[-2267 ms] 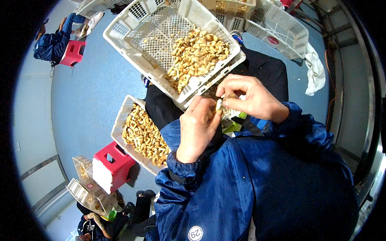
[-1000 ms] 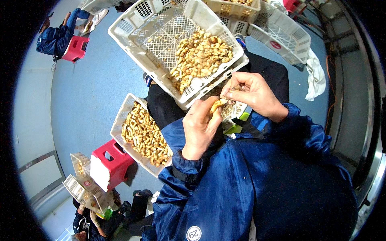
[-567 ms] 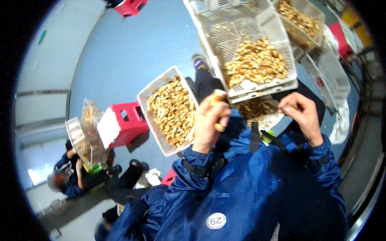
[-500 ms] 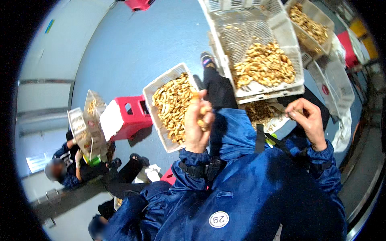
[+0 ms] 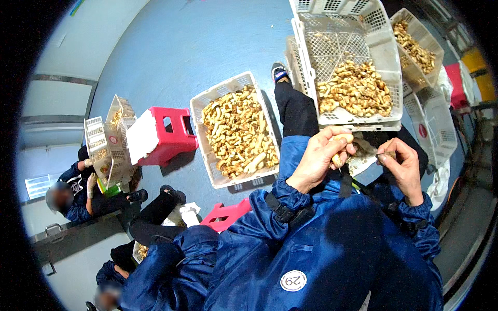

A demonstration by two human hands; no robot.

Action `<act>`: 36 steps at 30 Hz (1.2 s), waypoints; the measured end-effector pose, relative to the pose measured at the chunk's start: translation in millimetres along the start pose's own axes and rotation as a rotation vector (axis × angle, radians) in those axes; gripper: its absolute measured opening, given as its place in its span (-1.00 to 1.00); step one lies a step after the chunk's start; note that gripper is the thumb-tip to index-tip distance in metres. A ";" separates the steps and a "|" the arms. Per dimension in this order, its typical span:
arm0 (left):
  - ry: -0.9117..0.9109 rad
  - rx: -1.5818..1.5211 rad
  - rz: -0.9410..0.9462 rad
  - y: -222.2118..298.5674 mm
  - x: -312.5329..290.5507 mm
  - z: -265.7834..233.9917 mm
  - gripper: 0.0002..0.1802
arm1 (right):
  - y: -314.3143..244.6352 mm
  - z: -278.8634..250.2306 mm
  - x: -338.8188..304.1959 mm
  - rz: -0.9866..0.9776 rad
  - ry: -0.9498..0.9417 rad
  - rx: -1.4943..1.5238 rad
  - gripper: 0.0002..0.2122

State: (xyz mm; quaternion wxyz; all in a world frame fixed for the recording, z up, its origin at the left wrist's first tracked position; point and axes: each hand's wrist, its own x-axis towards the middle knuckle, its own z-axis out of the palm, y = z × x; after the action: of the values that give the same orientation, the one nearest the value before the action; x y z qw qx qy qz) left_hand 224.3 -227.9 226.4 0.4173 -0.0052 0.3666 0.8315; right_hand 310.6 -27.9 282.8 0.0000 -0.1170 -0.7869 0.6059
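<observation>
My left hand (image 5: 319,158) grips a pale mushroom piece (image 5: 340,147) over my lap, beside the floor crate (image 5: 236,129). My right hand (image 5: 402,166) pinches what looks like a small blade, held close for trimming.

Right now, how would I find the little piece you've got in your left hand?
Start at the white slatted crate by the person's knees, half full of tan pieces. Just below its near edge is the left hand, thumb and fingers closed on one pale tan piece. It alone is lifted out; every other piece lies in a crate.
</observation>
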 end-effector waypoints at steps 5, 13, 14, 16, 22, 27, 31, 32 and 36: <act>0.017 0.152 0.001 -4.1 -0.8 9.6 -0.70 | -4.5 0.6 -6.6 0.128 0.057 0.071 -0.85; -0.008 0.150 0.024 1.8 -4.9 11.6 -0.59 | -6.6 10.0 0.8 0.064 0.084 0.159 -0.91; -0.012 0.152 0.018 0.7 -3.7 11.7 -0.59 | -4.9 11.0 1.9 0.023 0.098 0.151 -0.91; -0.027 0.151 0.004 -0.1 -2.7 14.0 -0.60 | 4.2 10.9 4.7 -0.103 0.071 0.125 -0.93; -0.026 0.269 -0.007 -5.7 -0.8 20.0 -0.65 | 4.8 14.5 6.3 -0.136 0.040 0.158 -0.94; -0.004 0.157 0.024 -14.0 5.4 16.1 -0.73 | -2.7 17.4 6.0 -0.219 -0.042 -0.044 -0.91; 0.000 0.196 0.061 -10.6 5.8 16.9 -0.79 | -7.2 16.1 8.5 -0.253 0.020 -0.088 -0.91; 0.000 0.238 0.072 -8.7 5.2 17.8 -0.80 | -6.9 13.0 10.2 -0.293 0.048 -0.121 -0.92; 0.058 0.365 0.088 -10.0 -1.8 22.3 -0.81 | -15.3 14.9 10.2 -0.284 0.025 -0.205 -0.91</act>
State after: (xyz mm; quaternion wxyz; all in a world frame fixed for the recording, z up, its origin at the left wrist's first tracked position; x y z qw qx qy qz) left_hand 239.0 -211.6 237.2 0.3640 0.0626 0.5233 0.7680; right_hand 295.7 -43.9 292.0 0.0838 -0.0115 -0.8531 0.5148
